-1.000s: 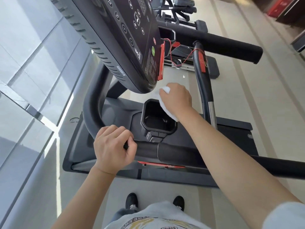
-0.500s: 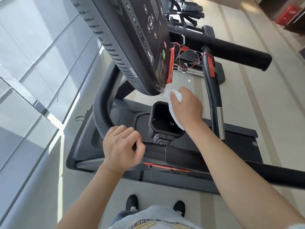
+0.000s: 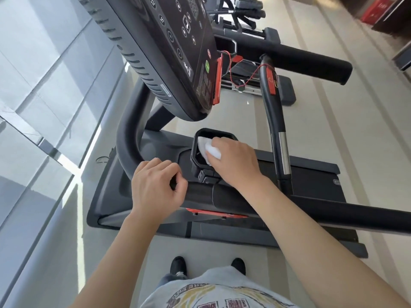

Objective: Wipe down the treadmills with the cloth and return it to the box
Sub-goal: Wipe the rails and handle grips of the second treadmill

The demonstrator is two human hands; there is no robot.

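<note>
Right hand (image 3: 235,162) has its fingers bunched round the white cloth (image 3: 208,150), stuffing it into the cup holder (image 3: 195,152) just past the fingertips; left hand (image 3: 155,187) is curled round the handlebar (image 3: 233,196); console (image 3: 178,52) probably next; no box in sight, so I'd guess plenty's left.

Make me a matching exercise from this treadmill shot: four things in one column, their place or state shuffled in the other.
1. cloth
2. left hand
3. red safety cord
4. shoes

A. on the floor at the bottom
B. pressed into the black cup holder
C. strung between the console and the upright grip
D. gripping the black handlebar

Pairs: 1-B, 2-D, 3-C, 4-A
</note>
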